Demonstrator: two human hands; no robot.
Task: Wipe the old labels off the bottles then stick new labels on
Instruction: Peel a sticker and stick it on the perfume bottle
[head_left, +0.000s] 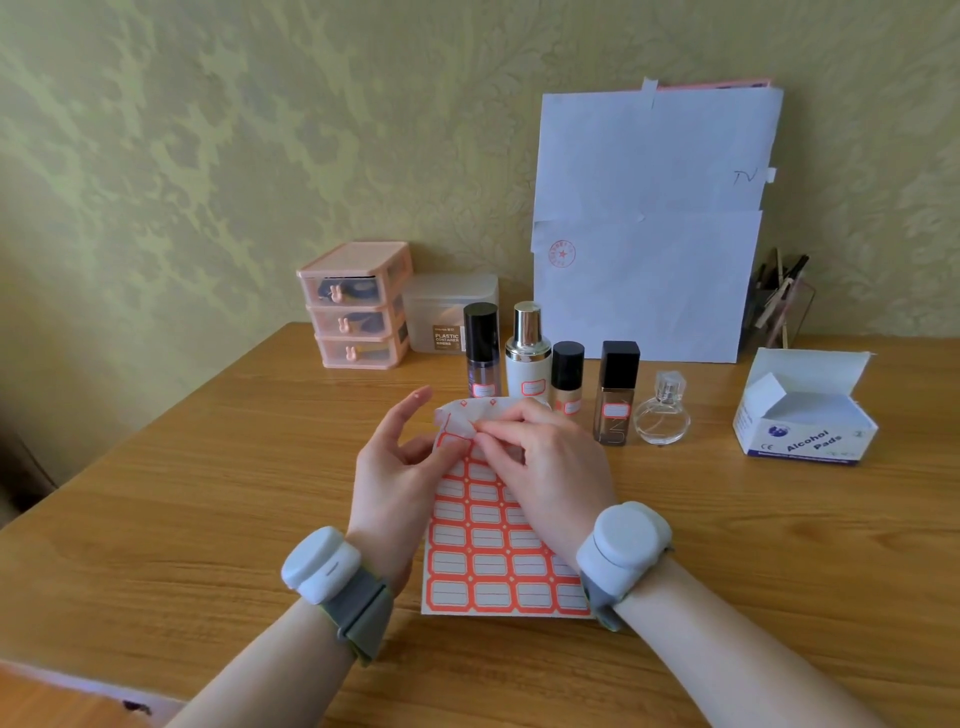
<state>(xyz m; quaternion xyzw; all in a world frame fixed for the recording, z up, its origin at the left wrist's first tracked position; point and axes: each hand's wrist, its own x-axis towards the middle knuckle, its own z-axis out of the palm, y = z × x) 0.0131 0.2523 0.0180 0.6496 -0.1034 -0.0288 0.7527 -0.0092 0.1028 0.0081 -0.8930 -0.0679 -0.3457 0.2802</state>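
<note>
A sheet of red-framed white labels (488, 566) lies on the wooden table in front of me, its top edge bent up. My left hand (400, 467) holds the sheet's upper left part, thumb on it, forefinger raised. My right hand (540, 462) pinches at a label near the bent top corner. Behind the hands stand several bottles: a black-capped purple one (482, 349), a white one with a silver cap (528, 353), a small amber one (567, 376), a square dark one (616, 392), each with a red-framed label, and a round clear perfume bottle (663, 413) with none.
An open box of alcohol pads (805, 415) sits at the right. A pink three-drawer organiser (356, 306) and a frosted plastic container (449, 312) stand at the back by the wall. White papers (649, 223) lean on the wall beside a pen holder (776, 306).
</note>
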